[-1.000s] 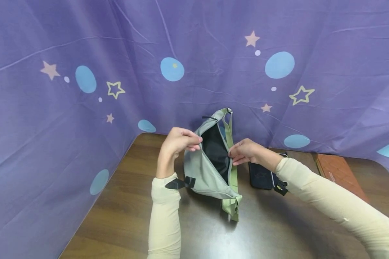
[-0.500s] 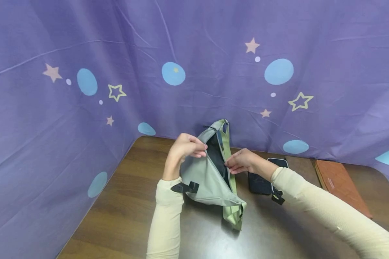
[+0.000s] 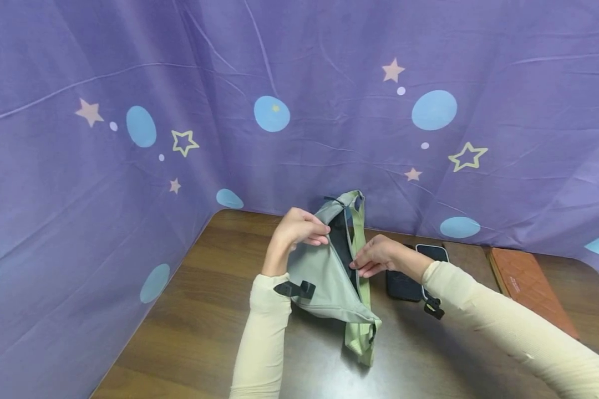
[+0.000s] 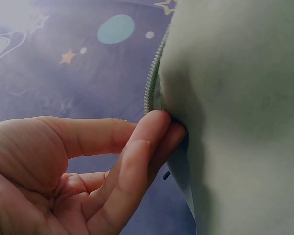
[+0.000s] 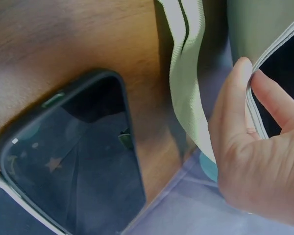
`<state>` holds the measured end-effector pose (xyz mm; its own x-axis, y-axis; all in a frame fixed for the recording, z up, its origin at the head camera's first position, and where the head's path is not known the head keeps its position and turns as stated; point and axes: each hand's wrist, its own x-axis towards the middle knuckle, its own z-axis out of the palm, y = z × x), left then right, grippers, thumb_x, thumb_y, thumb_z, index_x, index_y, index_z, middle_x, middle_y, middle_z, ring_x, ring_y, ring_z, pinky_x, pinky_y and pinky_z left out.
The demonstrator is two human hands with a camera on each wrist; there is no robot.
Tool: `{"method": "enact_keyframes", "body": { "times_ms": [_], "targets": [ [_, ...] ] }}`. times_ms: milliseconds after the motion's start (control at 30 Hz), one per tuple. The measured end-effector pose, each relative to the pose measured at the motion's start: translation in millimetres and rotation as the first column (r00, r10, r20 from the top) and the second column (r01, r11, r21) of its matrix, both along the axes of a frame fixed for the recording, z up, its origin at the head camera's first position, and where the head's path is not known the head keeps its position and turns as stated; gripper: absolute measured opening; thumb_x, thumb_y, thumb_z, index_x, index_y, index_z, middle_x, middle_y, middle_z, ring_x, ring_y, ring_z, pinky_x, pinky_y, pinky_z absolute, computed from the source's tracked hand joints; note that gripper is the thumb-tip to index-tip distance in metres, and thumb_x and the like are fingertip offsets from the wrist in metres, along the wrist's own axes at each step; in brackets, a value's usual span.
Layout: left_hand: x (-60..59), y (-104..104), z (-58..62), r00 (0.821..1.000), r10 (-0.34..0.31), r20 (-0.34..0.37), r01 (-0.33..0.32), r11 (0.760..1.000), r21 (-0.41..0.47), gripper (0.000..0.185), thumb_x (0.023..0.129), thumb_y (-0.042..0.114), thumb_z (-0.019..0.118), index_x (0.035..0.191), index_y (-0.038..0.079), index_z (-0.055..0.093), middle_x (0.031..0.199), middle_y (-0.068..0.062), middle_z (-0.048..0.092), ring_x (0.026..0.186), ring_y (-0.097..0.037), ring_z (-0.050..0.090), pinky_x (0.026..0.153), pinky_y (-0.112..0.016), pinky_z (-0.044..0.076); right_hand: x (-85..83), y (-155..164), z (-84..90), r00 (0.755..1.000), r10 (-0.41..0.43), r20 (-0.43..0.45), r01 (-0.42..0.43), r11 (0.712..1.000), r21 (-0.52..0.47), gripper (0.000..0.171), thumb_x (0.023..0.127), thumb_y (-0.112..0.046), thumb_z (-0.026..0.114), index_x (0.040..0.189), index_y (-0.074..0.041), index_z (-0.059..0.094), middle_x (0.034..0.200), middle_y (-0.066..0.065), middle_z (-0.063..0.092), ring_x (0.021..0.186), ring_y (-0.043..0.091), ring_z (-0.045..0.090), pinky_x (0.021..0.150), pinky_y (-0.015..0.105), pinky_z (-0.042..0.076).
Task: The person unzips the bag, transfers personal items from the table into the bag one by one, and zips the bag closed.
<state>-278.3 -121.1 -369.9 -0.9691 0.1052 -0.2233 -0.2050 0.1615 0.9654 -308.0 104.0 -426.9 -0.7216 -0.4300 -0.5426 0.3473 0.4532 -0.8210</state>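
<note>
A grey-green waist bag (image 3: 319,277) is held up over the table, its zippered mouth apart and black lining (image 3: 340,244) showing inside. My left hand (image 3: 299,228) pinches the near-left edge of the mouth; the left wrist view shows its fingertips at the zipper teeth (image 4: 151,78). Opposite it, my right hand (image 3: 379,256) pinches the other zipper edge (image 5: 279,45), thumb and fingers on both sides of the cloth. A light green strap (image 5: 186,83) hangs down behind the bag and droops to the table at the front. The bag's bottom is partly hidden by my left wrist.
Right of the bag lie a black phone (image 5: 78,161) and a white-edged phone (image 3: 432,252), partly under my right forearm. Farther right are a brown flat thing (image 3: 466,261) and an orange quilted wallet (image 3: 529,288). A purple curtain (image 3: 309,111) borders the wooden table (image 3: 189,310).
The bag's mouth has narrowed as my left hand moved right toward the right hand. The bag sits lower in the head view, and both hands keep their pinch on it.
</note>
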Motion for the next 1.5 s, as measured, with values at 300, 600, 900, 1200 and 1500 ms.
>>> {"method": "enact_keyframes", "body": {
  "times_ms": [300,600,900,1200,1500],
  "targets": [
    [10.0,-4,15.0,0.997,0.030,-0.077,-0.033,0.999,-0.031,0.012,0.087,-0.005,0.072,0.097,-0.012,0.073,0.067,-0.004,0.070,0.054,-0.008,0.068,0.051,-0.015,0.059,4.4,-4,-18.3,0.999,-0.033,-0.017,0.032,0.999,-0.030,0.017,0.091,0.012,0.064,0.107,0.016,0.064,0.072,0.006,0.073,0.057,0.011,0.068,0.062,0.025,0.066],
    [12.6,-17,16.7,0.993,0.070,-0.100,-0.071,0.998,-0.001,0.012,0.087,-0.004,0.071,0.096,-0.013,0.072,0.061,-0.002,0.068,0.053,-0.008,0.067,0.052,-0.016,0.060,2.0,-9,-38.1,0.994,-0.099,-0.035,0.097,0.994,-0.042,0.013,0.091,0.011,0.065,0.103,0.015,0.065,0.074,0.009,0.074,0.056,0.011,0.067,0.058,0.024,0.064],
    [2.2,-10,8.5,0.998,0.044,-0.050,-0.046,0.998,-0.033,0.016,0.088,-0.003,0.073,0.101,-0.013,0.072,0.063,-0.004,0.070,0.054,-0.009,0.068,0.051,-0.015,0.059,-3.1,-11,-28.8,0.992,-0.117,-0.047,0.115,0.992,-0.053,0.019,0.091,0.010,0.066,0.109,0.017,0.064,0.078,0.010,0.075,0.057,0.010,0.068,0.060,0.022,0.064],
    [-8.3,-2,2.0,0.999,0.035,-0.019,-0.036,0.998,-0.052,0.013,0.089,-0.005,0.072,0.098,-0.013,0.072,0.060,-0.005,0.068,0.052,-0.009,0.067,0.048,-0.014,0.057,-15.0,-21,-17.4,0.991,-0.131,-0.037,0.131,0.991,-0.010,0.020,0.095,0.012,0.060,0.114,0.015,0.065,0.083,0.008,0.072,0.064,0.013,0.069,0.067,0.025,0.066],
    [-11.8,11,-11.9,1.000,-0.005,0.004,0.005,0.997,-0.074,0.010,0.088,-0.006,0.072,0.096,-0.012,0.073,0.063,-0.004,0.068,0.052,-0.008,0.067,0.048,-0.014,0.057,-9.6,-16,-27.3,0.988,-0.151,-0.020,0.151,0.989,-0.003,0.016,0.093,0.015,0.057,0.105,0.012,0.067,0.090,0.009,0.068,0.063,0.013,0.068,0.069,0.026,0.067]
  ]
}}
